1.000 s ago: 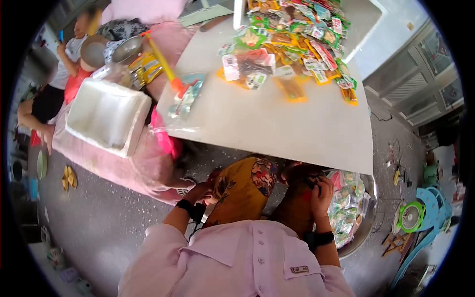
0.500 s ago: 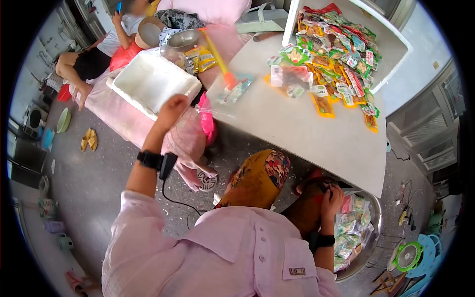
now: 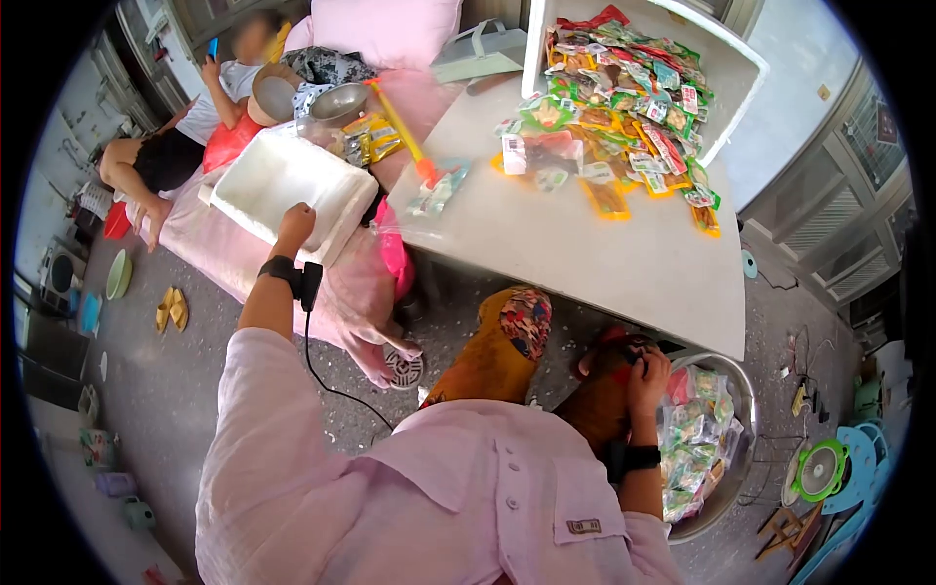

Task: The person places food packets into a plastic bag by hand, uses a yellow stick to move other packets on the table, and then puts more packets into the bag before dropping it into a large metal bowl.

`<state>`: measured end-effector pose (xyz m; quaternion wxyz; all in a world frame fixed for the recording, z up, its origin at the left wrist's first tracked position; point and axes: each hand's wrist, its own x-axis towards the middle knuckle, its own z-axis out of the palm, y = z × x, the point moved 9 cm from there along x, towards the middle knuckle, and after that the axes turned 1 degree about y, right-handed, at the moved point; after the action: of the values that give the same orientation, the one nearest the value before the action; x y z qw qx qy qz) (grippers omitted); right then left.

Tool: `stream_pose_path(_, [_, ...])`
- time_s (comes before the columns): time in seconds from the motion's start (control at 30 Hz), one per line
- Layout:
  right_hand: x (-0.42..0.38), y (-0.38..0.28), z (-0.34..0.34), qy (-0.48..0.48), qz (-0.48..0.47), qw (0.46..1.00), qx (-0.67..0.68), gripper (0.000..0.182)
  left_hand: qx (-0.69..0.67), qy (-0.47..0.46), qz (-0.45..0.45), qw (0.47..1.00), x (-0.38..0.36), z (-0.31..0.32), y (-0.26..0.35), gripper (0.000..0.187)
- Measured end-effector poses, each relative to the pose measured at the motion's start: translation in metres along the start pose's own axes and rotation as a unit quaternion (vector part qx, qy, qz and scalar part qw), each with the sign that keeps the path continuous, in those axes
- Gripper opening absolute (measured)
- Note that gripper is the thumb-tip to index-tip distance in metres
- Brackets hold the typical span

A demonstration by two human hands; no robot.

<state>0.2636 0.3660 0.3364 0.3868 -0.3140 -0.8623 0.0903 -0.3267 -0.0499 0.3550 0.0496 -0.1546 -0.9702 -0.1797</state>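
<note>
1. A grey, speckled floor (image 3: 234, 419) spreads beneath the furniture.
2. A pink-covered bed (image 3: 346, 292) stands at the left, a pink cushion (image 3: 390, 31) on it.
3. A pale table (image 3: 585, 258) adjoins it.
4. Behind, the bluish-white wall (image 3: 788, 107) meets grey doors (image 3: 819, 219) with slatted lower panels.
5. A blue plastic chair (image 3: 858, 468) sits lower right.
6. Soft light brightens the tabletop.

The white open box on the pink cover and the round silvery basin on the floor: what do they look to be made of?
White open box: probably expanded foam with a matte finish, judging by its thick, chalky-looking walls and blunt rim.
Round silvery basin: likely thin metal, perhaps stainless steel, with a smooth, shiny finish; its grey wall catches bright highlights.
</note>
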Motion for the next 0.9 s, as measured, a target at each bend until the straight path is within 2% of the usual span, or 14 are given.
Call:
stream_pose_path(0.13, [0.004,-0.006,0.002,-0.019,0.001,1.000,0.004,0.012,-0.030,0.037,0.025,0.999,-0.004,-0.023,0.020,0.028])
stream_pose_path(0.23, [0.008,-0.013,0.003,-0.031,-0.005,0.999,0.014,0.013,-0.128,0.040,0.030,0.991,-0.021,-0.040,0.059,0.026])
stream_pose_path(0.33, [0.011,-0.017,0.003,-0.027,-0.006,0.998,0.052,0.013,-0.295,-0.012,0.026,0.955,-0.047,-0.041,0.115,0.023])
stream_pose_path(0.4, [0.022,-0.026,-0.001,-0.010,0.001,0.994,0.108,0.011,-0.407,-0.038,0.075,0.909,-0.070,-0.037,0.167,0.019])
stream_pose_path(0.43, [0.032,-0.038,-0.004,0.003,0.007,0.989,0.148,0.010,-0.404,-0.035,0.126,0.905,-0.075,-0.030,0.190,0.018])
stream_pose_path(0.47, [0.040,-0.048,-0.005,0.017,0.013,0.982,0.188,0.010,-0.428,-0.058,0.140,0.891,-0.091,-0.026,0.218,0.017])
stream_pose_path(0.5, [0.043,-0.041,0.011,-0.028,0.085,0.967,0.239,0.009,-0.414,-0.103,0.129,0.895,-0.104,-0.012,0.240,0.015])
stream_pose_path(0.53, [0.047,-0.037,0.029,-0.070,0.154,0.942,0.290,0.010,-0.443,-0.115,0.168,0.873,-0.117,-0.001,0.265,0.014])
stream_pose_path(0.67, [0.087,-0.095,0.053,-0.083,0.091,0.916,0.381,0.012,-0.407,-0.189,0.195,0.872,-0.156,0.064,0.331,0.019])
stream_pose_path(0.7, [0.090,-0.095,0.075,-0.128,0.164,0.880,0.428,0.014,-0.400,-0.205,0.210,0.868,-0.165,0.072,0.346,0.019])
stream_pose_path(0.73, [0.089,-0.096,0.096,-0.171,0.236,0.833,0.471,0.016,-0.406,-0.174,0.253,0.861,-0.171,0.080,0.358,0.019])
stream_pose_path(0.83, [0.090,-0.104,0.131,-0.218,0.359,0.722,0.549,0.021,-0.416,-0.223,0.228,0.852,-0.183,0.114,0.370,0.018])
stream_pose_path(0.9, [0.088,-0.108,0.144,-0.247,0.377,0.706,0.546,0.023,-0.420,-0.251,0.209,0.847,-0.189,0.122,0.374,0.018])
